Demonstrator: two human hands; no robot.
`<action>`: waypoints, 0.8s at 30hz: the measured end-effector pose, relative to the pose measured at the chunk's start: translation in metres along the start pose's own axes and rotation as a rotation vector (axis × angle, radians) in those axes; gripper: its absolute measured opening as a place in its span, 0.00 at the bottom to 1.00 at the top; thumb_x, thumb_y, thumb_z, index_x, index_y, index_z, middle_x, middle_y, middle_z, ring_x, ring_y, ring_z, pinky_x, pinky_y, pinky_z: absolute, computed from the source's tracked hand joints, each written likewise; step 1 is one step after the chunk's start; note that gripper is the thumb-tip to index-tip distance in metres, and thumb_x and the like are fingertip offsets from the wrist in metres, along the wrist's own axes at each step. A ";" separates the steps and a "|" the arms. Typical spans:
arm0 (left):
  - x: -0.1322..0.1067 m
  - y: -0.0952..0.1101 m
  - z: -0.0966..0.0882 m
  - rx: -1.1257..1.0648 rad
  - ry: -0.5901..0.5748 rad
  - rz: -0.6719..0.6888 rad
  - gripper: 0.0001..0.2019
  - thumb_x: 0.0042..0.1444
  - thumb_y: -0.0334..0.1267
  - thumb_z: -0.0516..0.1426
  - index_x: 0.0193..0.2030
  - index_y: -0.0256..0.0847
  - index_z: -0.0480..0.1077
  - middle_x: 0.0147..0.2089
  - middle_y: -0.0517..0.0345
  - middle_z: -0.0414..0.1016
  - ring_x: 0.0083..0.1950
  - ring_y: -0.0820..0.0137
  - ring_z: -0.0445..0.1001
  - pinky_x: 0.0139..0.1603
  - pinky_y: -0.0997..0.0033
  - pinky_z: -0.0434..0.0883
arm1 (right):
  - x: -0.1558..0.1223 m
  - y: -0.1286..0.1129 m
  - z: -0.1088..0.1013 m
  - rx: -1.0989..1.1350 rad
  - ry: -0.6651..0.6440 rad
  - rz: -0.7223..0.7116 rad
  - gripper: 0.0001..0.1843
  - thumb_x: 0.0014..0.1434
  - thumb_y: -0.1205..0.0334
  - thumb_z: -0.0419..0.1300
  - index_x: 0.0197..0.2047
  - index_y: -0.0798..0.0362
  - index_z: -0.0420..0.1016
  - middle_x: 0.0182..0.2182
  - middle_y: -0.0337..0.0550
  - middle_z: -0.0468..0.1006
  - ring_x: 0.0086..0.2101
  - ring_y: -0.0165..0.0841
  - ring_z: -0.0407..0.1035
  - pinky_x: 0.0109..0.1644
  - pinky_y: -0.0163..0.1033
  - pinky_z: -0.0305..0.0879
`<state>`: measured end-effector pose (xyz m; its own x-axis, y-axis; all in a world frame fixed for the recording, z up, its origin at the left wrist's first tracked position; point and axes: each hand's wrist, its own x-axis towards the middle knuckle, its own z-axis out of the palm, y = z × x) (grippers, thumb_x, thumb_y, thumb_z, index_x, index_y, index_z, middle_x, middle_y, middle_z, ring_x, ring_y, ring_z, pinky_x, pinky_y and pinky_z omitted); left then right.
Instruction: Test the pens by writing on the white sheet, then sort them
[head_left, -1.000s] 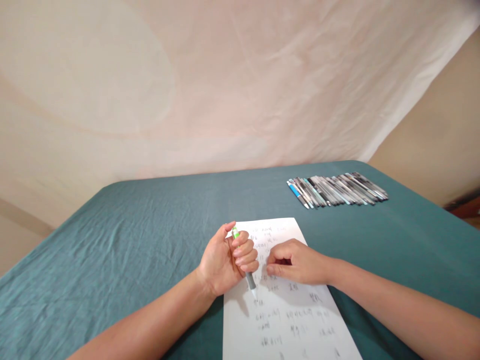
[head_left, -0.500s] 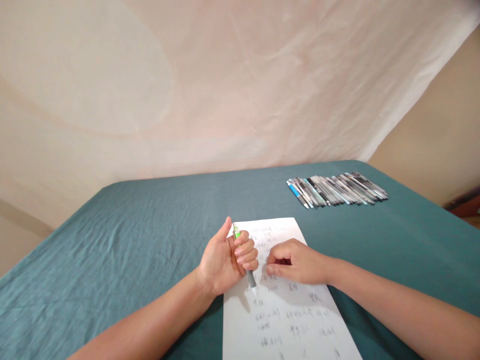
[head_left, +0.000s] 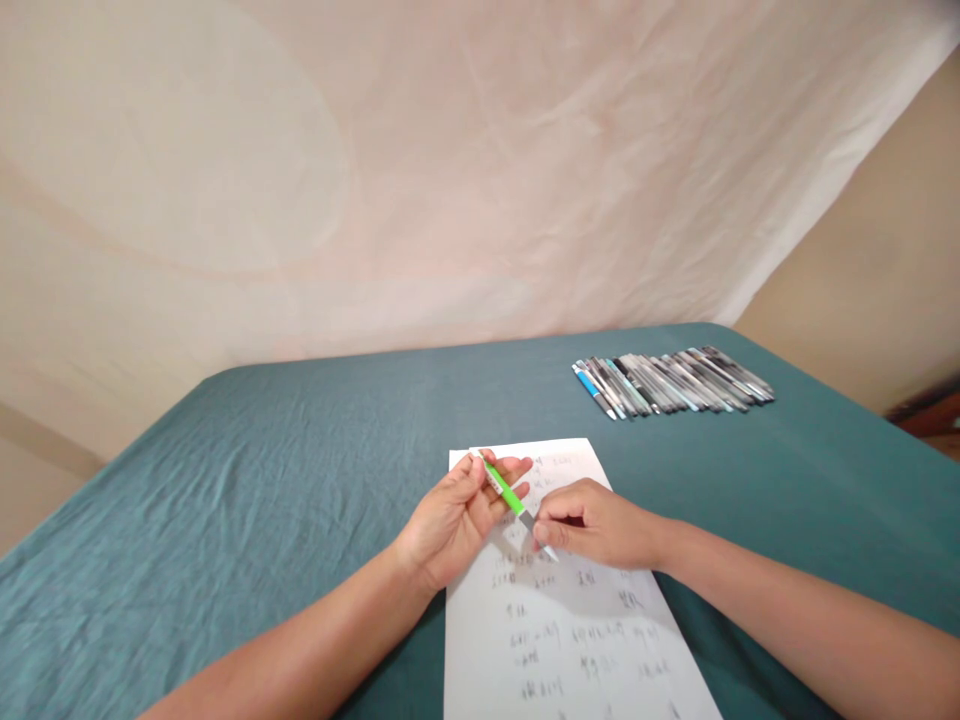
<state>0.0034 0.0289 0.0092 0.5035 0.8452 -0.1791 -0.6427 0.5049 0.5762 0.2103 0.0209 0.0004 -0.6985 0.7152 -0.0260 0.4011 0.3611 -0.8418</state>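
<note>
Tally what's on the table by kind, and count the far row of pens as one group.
Green pen: 1
Sheet of paper with writing: 1
Row of pens: 1 group; the pens in it are too small to count
Total: 3

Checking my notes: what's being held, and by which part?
A green pen: left hand holds its top end, right hand pinches the grey tip end.
</note>
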 end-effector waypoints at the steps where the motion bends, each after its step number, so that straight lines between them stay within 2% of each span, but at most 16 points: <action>1: 0.000 0.000 0.001 0.017 0.003 0.006 0.02 0.61 0.32 0.52 0.40 0.36 0.64 0.47 0.50 0.72 0.59 0.62 0.65 0.61 0.56 0.61 | 0.000 0.001 0.000 0.019 0.010 0.010 0.21 0.61 0.49 0.51 0.32 0.58 0.74 0.21 0.35 0.64 0.22 0.24 0.55 0.26 0.30 0.50; 6: -0.002 0.002 0.007 0.092 -0.017 0.028 0.03 0.62 0.33 0.53 0.41 0.36 0.64 0.51 0.47 0.72 0.59 0.63 0.66 0.63 0.57 0.59 | 0.000 -0.004 0.001 0.020 0.031 0.013 0.19 0.60 0.50 0.53 0.29 0.57 0.70 0.20 0.33 0.62 0.22 0.23 0.54 0.25 0.29 0.49; 10: -0.003 0.001 0.009 0.214 -0.013 0.056 0.08 0.62 0.38 0.52 0.43 0.37 0.65 0.55 0.45 0.69 0.60 0.60 0.64 0.62 0.53 0.58 | -0.002 -0.014 -0.007 -0.054 0.035 0.021 0.15 0.59 0.54 0.53 0.27 0.56 0.68 0.20 0.33 0.63 0.22 0.23 0.55 0.26 0.29 0.50; 12: -0.006 0.001 0.008 0.449 0.003 0.133 0.13 0.62 0.42 0.52 0.48 0.38 0.66 0.58 0.45 0.66 0.61 0.59 0.62 0.64 0.53 0.55 | -0.003 -0.013 -0.016 -0.118 0.132 0.063 0.15 0.59 0.55 0.52 0.25 0.55 0.66 0.20 0.33 0.64 0.23 0.24 0.56 0.26 0.30 0.50; 14: -0.010 0.002 0.006 0.836 -0.025 0.229 0.18 0.61 0.43 0.52 0.56 0.41 0.63 0.63 0.47 0.61 0.64 0.59 0.57 0.66 0.53 0.50 | -0.004 -0.005 -0.027 -0.253 0.312 0.119 0.16 0.60 0.54 0.50 0.25 0.54 0.65 0.20 0.34 0.64 0.23 0.25 0.57 0.27 0.31 0.50; 17: -0.018 0.002 0.005 1.413 -0.220 0.286 0.26 0.61 0.44 0.51 0.66 0.47 0.51 0.69 0.52 0.48 0.69 0.59 0.43 0.67 0.50 0.43 | -0.003 0.017 -0.046 -0.603 0.578 0.244 0.16 0.61 0.54 0.49 0.26 0.53 0.65 0.22 0.37 0.68 0.24 0.27 0.59 0.28 0.34 0.49; 19: -0.023 0.000 0.006 1.667 -0.390 0.277 0.31 0.61 0.47 0.50 0.68 0.46 0.43 0.70 0.53 0.40 0.70 0.58 0.34 0.67 0.49 0.40 | -0.003 0.035 -0.058 -0.814 0.647 0.324 0.15 0.61 0.55 0.49 0.28 0.53 0.66 0.25 0.39 0.71 0.26 0.29 0.62 0.29 0.35 0.48; 21: -0.025 -0.002 0.005 1.836 -0.511 0.265 0.35 0.60 0.51 0.50 0.69 0.43 0.40 0.71 0.50 0.35 0.70 0.56 0.31 0.67 0.48 0.38 | -0.002 0.049 -0.068 -0.943 0.679 0.401 0.14 0.62 0.55 0.48 0.31 0.53 0.68 0.30 0.42 0.74 0.28 0.31 0.66 0.28 0.36 0.47; 24: -0.024 -0.006 0.001 1.990 -0.542 0.245 0.37 0.60 0.55 0.47 0.69 0.39 0.38 0.70 0.48 0.31 0.70 0.56 0.31 0.67 0.51 0.37 | -0.001 0.062 -0.077 -1.037 0.685 0.504 0.15 0.64 0.53 0.46 0.34 0.53 0.69 0.35 0.44 0.76 0.31 0.34 0.69 0.28 0.36 0.48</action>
<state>-0.0043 0.0051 0.0114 0.8429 0.5380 0.0042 0.4654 -0.7330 0.4961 0.2811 0.0885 -0.0103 -0.0292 0.9469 0.3202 0.9992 0.0369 -0.0181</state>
